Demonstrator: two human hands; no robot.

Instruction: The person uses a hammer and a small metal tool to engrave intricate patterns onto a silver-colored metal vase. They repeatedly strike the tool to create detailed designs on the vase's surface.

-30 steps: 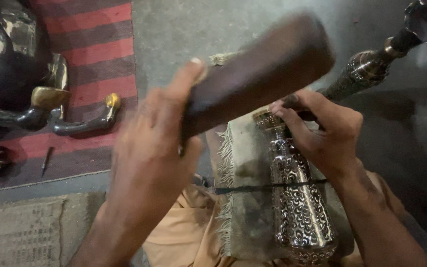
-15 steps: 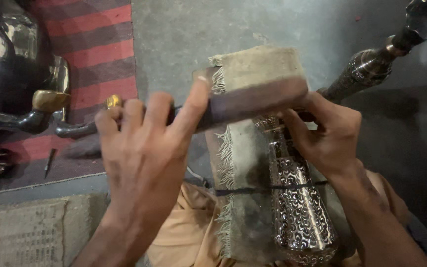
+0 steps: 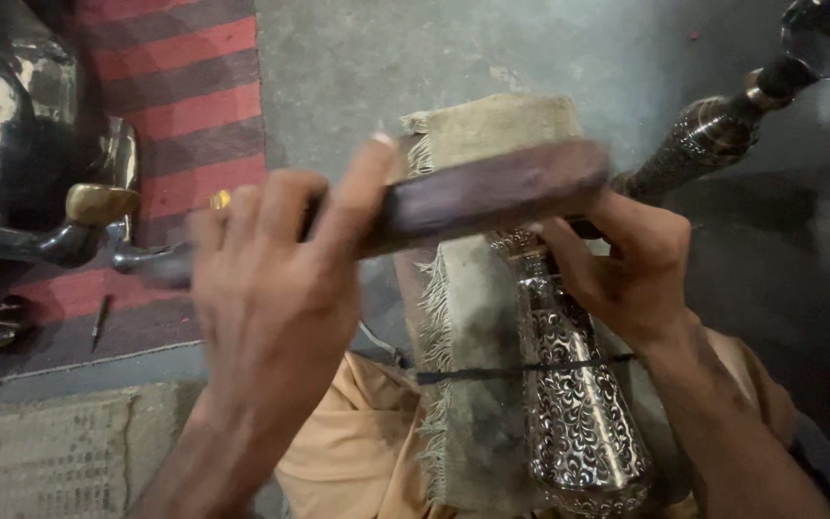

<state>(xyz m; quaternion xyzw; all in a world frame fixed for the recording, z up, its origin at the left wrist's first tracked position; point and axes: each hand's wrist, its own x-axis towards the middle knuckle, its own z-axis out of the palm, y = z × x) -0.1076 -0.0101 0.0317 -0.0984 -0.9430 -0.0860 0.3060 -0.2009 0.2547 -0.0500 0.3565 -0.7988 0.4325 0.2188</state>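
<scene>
Left hand fingers wrapped round one wooden mallet; right hand fingers gripping punch against one engraved silver vase on frayed cloth.

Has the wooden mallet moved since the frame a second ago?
Yes. The wooden mallet in the left hand has swung down toward the engraved metal vase, which stays on the frayed cloth.

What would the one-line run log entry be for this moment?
left hand: grips dark wooden mallet | right hand: on engraved silver metal vase | vase on frayed beige cloth
</scene>
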